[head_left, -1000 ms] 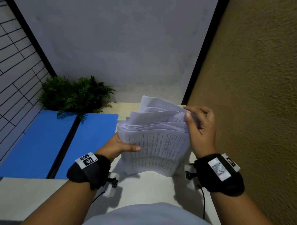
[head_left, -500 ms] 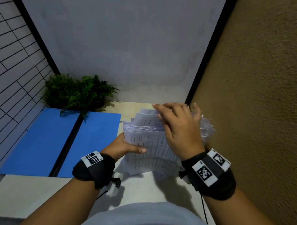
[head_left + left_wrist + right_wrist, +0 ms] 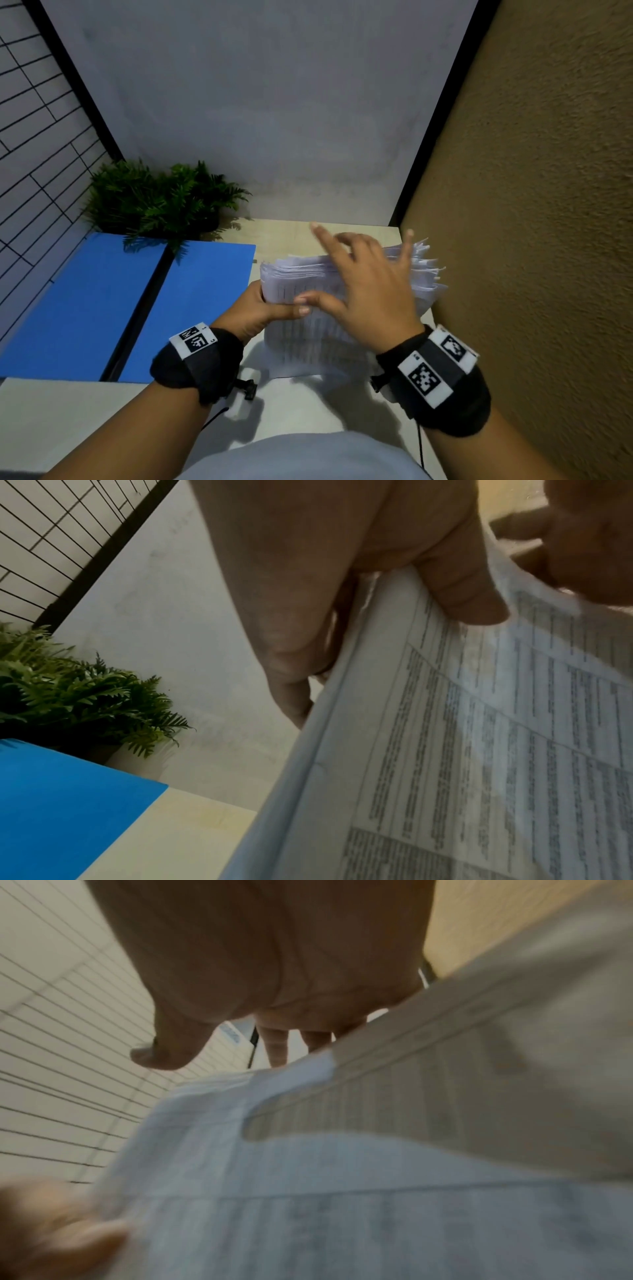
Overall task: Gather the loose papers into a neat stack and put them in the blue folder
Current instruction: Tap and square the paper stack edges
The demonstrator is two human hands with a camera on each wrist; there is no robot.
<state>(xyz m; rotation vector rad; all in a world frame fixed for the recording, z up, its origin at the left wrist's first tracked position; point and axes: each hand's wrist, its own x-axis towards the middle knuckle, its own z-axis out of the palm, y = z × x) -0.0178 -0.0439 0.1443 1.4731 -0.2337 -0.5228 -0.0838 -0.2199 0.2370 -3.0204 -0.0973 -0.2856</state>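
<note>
The papers (image 3: 308, 308) were all in one pile, standing on the desk (image 3: 102, 411) on their bottom edge. The left hand (image 3: 253, 308) held the pile by its left side, with the thumb on the front sheet and the fingers curled round the back. The right hand (image 3: 366, 291) was spread wide over the top of the pile, fingers straight, holding nothing. It looked like it was patting the sheets down, but that hand was blurry, so I could not be sure it touched them.

The gathering part looked mostly done. The pile was not tidy yet, though. On the right side many sheet corners stuck out in a messy fan.

The blue folder (image 3: 102, 301) lay open and flat on the desk, just to the left of the papers, with nothing on it. A green plant (image 3: 161, 198) sat behind it.

So the sheets needed more tapping to line up their edges. After that the pile had to go into the folder, and maybe the folder shut
</note>
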